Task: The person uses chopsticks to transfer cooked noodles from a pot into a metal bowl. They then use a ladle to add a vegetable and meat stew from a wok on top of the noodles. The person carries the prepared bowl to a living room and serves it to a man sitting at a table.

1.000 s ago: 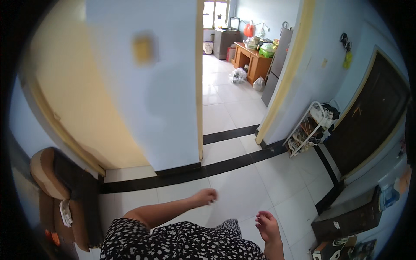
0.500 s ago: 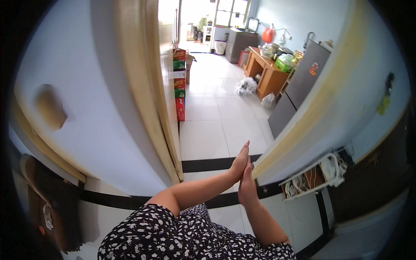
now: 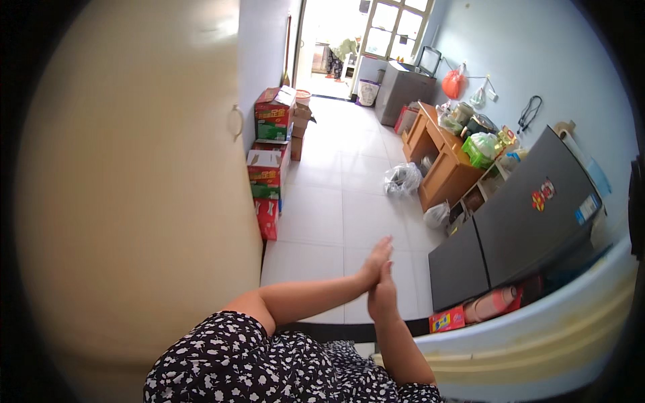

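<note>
My left hand (image 3: 376, 263) and my right hand (image 3: 383, 295) meet in front of me, palm against palm. The left fingers are stretched out and point up and away. On the right hand the thumb side shows, and its fingers are partly hidden behind the left hand. Nothing can be seen held between the two. Below them is my black dress (image 3: 269, 366) with white flowers. Both hands are in the air over the white tiled floor (image 3: 302, 269).
A cream door (image 3: 134, 188) stands at the left, beside stacked cartons (image 3: 267, 168). At the right are a grey fridge (image 3: 524, 208), a pink bottle (image 3: 490, 304) and a wooden desk (image 3: 443, 171) with bags on it. Plastic bags (image 3: 403, 180) lie on the floor. Farther off stands a grey washing machine (image 3: 403, 91).
I have moved forward through the doorway; the fridge, desk and cartons look nearer, and the white rack at the right is out of view. My hands stay pressed together, slightly lower in view.
</note>
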A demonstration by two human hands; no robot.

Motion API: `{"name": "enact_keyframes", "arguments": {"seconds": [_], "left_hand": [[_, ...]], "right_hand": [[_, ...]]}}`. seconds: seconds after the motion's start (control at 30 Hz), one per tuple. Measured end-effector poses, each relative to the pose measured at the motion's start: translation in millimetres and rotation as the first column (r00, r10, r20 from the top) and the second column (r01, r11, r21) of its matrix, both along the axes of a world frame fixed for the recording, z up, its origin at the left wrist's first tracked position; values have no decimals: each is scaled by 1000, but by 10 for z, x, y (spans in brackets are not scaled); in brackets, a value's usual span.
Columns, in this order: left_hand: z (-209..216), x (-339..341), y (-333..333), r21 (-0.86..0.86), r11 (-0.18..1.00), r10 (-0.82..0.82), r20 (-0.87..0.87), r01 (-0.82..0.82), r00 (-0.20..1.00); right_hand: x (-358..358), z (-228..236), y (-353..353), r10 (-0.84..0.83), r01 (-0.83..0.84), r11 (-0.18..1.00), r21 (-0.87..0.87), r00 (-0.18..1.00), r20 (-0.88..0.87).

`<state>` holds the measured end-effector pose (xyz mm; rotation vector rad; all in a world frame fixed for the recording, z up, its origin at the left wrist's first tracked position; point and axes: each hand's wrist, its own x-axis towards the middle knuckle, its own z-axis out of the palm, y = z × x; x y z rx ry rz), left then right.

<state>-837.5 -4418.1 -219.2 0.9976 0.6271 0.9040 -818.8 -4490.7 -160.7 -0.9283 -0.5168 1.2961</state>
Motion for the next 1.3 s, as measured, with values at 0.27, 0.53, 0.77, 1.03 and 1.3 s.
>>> {"name": "enact_keyframes", "arguments": {"seconds": [0.27, 0.53, 0.77, 1.03, 1.3], "left_hand": [[276, 1304, 2084, 217, 910, -307, -218, 352, 927], [74, 1212, 6444, 122, 908, 416, -139, -402, 899], [-201, 1732, 8410, -100, 982, 166, 75, -158, 983], [-315, 2543, 11730, 262, 964, 112, -260, -42, 959], [-579, 3596, 14773, 207, 978, 30, -321, 39, 946]], "right_hand": [[2204, -604, 3022, -322, 325, 945, 21, 923, 213], [1644, 13, 6070, 437, -478, 866, 143, 865, 246], [2189, -563, 9470, 197, -167, 957, -237, 975, 106], [3049, -402, 11864, 335, -337, 941, -14, 939, -81], [4193, -660, 15270, 198, -221, 967, -130, 966, -169]]}}
